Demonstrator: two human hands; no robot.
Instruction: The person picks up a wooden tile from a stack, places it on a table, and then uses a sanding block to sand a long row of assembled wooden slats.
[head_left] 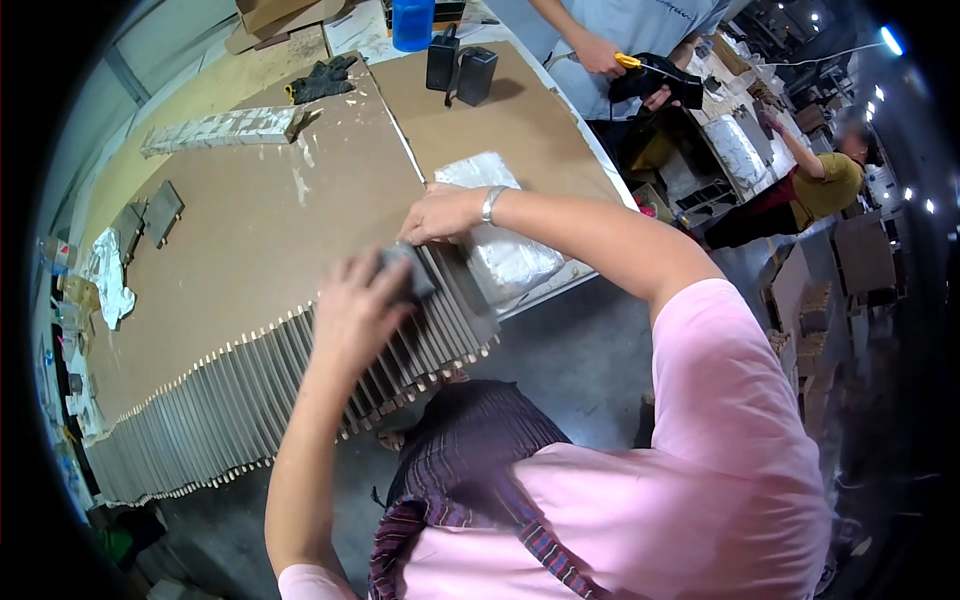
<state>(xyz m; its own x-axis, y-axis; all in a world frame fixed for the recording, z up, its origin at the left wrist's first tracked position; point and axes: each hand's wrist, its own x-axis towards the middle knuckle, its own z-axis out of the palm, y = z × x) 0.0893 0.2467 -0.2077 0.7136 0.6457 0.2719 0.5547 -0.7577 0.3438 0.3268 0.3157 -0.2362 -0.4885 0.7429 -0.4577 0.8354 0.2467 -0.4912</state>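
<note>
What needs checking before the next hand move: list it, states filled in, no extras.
1. Left hand on the grey block: ok, though motion-blurred.
2. Grey block's underside flat on the slats: cannot tell; hidden.
3. Right hand near the right end of the slat row: ok.
4. White wrapped bundle not touching the slat row: cannot tell; they lie close together.
5. Both hands gloved: not ok; both are bare, and a dark glove lies across the table.

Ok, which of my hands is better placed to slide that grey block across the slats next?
Probably your left hand: though blurred, it's on the grey block, above the slats. Your right hand is at their far edge, near the white wrapped package.
</note>
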